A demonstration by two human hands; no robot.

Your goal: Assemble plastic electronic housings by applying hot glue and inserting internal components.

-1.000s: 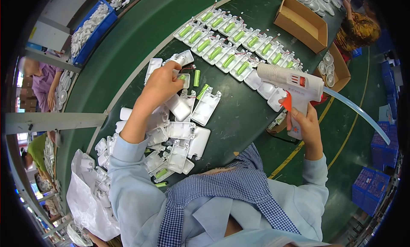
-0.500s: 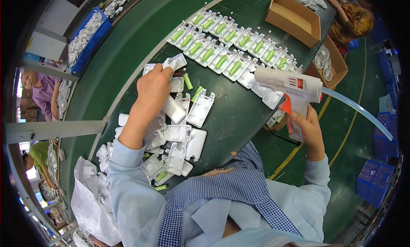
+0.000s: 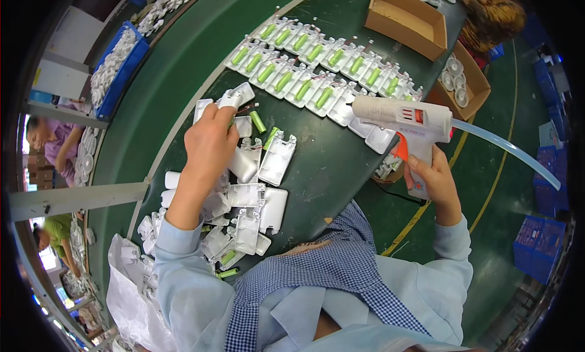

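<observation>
My right hand (image 3: 437,176) is wrapped round the handle of a white glue gun (image 3: 402,114) with an orange trigger. A pale blue glue stick (image 3: 512,146) trails from the gun's rear, and its nozzle points left over the end of the casing rows. At the left, my left hand (image 3: 210,142) has its fingers closed on a white plastic casing (image 3: 230,100) at the top of a loose heap; the fingers partly hide it. Beside that hand lie a green battery (image 3: 258,122) and an open casing half (image 3: 278,160).
Two rows of white casings (image 3: 303,91) with green batteries cross the dark green table (image 3: 311,193). A cardboard box (image 3: 407,23) stands at the far right; another carton (image 3: 478,90) holds round white parts. A white plastic bag (image 3: 131,297) sits lower left. Other people work nearby.
The view has shifted a little, so most things appear further left. My left hand has drawn slightly nearer over the heap. The glue gun stays in my right hand, in nearly the same place.
</observation>
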